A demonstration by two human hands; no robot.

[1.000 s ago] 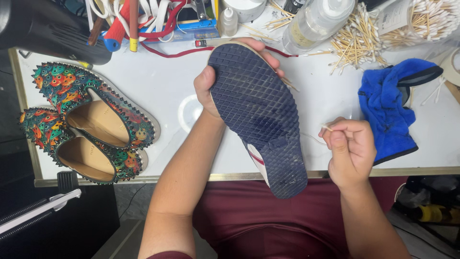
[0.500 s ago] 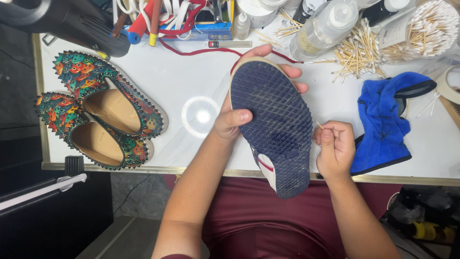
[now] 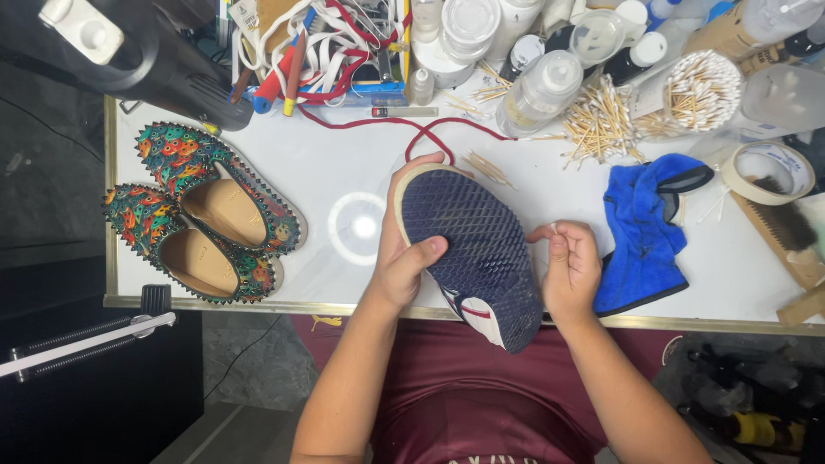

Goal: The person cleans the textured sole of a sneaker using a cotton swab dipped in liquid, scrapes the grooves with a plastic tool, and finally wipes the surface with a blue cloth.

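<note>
My left hand [image 3: 402, 258] grips a sneaker [image 3: 471, 249] turned sole up, its dark blue ridged sole facing me, thumb across the sole's left edge. My right hand [image 3: 571, 266] sits against the sole's right edge with fingers curled and pinched together; whether something thin is pinched in them I cannot make out. The shoe hangs over the front edge of the white table [image 3: 344, 163]. A blue cloth [image 3: 640, 232] lies just right of my right hand.
A pair of multicoloured studded loafers [image 3: 206, 219] lies at the left. Cotton swabs [image 3: 601, 120], plastic bottles [image 3: 537, 90], a tape roll [image 3: 765, 172], a brush [image 3: 786, 228] and tangled laces [image 3: 326, 43] crowd the back. A black lamp arm [image 3: 129, 60] hangs upper left.
The sneaker has come lower and nearer the table. My right hand moved up against the sole's right side.
</note>
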